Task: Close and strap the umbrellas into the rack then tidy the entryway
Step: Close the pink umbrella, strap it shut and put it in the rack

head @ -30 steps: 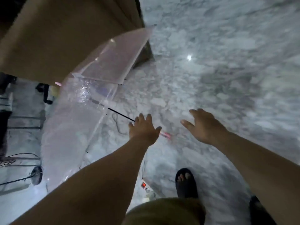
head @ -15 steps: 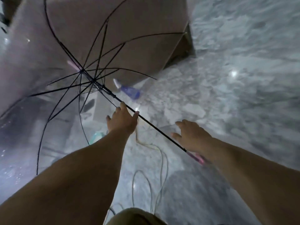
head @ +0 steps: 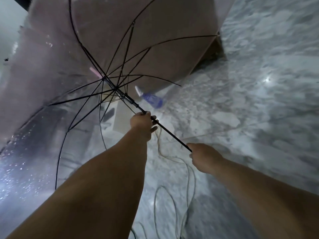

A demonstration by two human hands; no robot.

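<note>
An open transparent umbrella (head: 51, 87) with black ribs and a black shaft (head: 170, 134) fills the upper left, its inside facing me. My left hand (head: 141, 120) is closed around the shaft just below the black runner (head: 127, 98). My right hand (head: 203, 157) grips the handle end of the shaft, and the handle itself is hidden inside the fist. The canopy is fully spread and speckled with droplets at the lower left. No rack is in view.
A large brown cardboard box (head: 164, 40) stands behind the canopy. A blue spray bottle (head: 151, 99) lies on the marble floor (head: 267, 109) by the box. Pale cables (head: 172, 178) loop across the floor beneath my arms. A pale box (head: 122, 123) sits under the canopy.
Both hands reached the umbrella lying on the floor, then took hold of it. The left hand closed on the shaft, the right on the handle end, and the canopy swung up toward me.
</note>
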